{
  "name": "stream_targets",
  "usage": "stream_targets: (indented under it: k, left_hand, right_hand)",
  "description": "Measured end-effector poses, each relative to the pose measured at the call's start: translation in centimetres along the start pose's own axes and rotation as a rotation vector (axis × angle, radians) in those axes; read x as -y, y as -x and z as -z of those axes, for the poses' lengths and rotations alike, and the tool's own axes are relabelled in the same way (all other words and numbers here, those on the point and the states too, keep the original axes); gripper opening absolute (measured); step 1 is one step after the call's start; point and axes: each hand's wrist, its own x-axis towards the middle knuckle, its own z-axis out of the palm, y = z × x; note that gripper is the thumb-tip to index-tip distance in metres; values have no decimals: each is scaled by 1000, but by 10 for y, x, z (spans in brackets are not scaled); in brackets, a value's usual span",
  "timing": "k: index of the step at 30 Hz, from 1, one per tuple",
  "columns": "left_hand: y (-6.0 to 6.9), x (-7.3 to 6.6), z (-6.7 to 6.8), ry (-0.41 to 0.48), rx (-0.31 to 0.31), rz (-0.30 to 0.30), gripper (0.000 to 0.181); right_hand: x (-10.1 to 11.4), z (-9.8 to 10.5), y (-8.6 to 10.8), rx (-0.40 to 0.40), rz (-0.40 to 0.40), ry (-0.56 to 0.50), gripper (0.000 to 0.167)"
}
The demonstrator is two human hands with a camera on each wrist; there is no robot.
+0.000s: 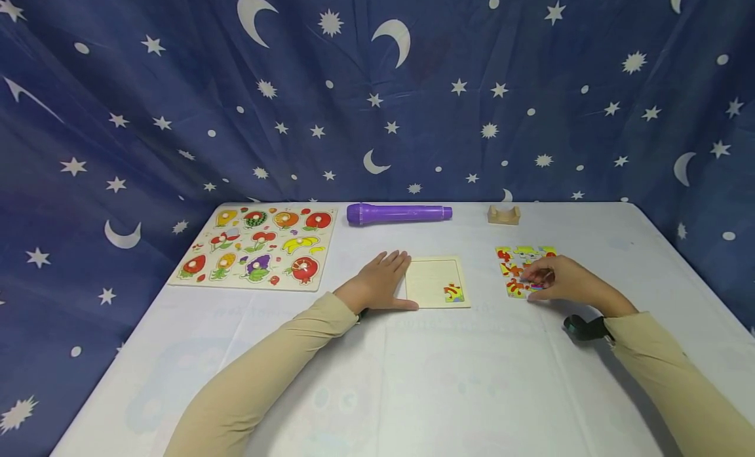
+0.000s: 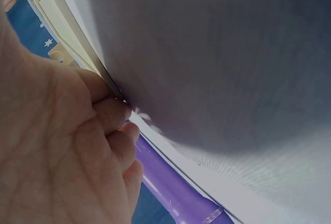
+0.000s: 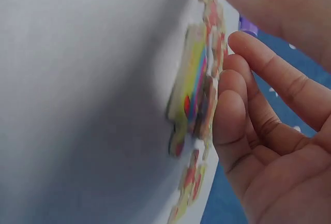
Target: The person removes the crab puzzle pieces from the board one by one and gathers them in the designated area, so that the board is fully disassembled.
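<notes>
A pale wooden puzzle board [image 1: 425, 277] lies in the middle of the table, with one red and yellow jigsaw piece [image 1: 453, 293] in its near right corner. My left hand [image 1: 382, 281] rests along the board's left side, fingers extended and thumb at the near corner. In the left wrist view its fingertips touch the board edge. To the right, my right hand [image 1: 565, 280] hovers at a group of loose jigsaw pieces [image 1: 513, 271], covering some of them. The right wrist view shows a striped piece [image 3: 190, 81] beside its bent fingertips; thumb and fingers stand apart with nothing visible between them.
A fruit peg puzzle [image 1: 253, 254] lies at the left. Along the back are a purple microphone-shaped toy [image 1: 401, 214] and a small notched wooden block [image 1: 504, 215]. A blue curtain [image 1: 377, 129] with moons and stars hangs behind the white table [image 1: 448, 372].
</notes>
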Motion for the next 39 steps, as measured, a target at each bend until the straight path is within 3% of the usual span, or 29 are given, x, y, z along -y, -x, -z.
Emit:
stream_targets:
  k: [11,20,29,39]
  left_hand:
    - [0,0,1,-9,0,-4,101]
    - [2,-1,2,4,2,-11,101]
    - [3,0,4,-3,-16,-15,100]
    - [4,0,4,-9,-34,-23,99]
  right_hand:
    - [1,-7,-5,22,-21,70,28]
    - [2,-5,-6,15,0,32,30]
    - [38,-9,-24,0,103,-84,34]
    - [69,-40,-54,142,190,-198,38]
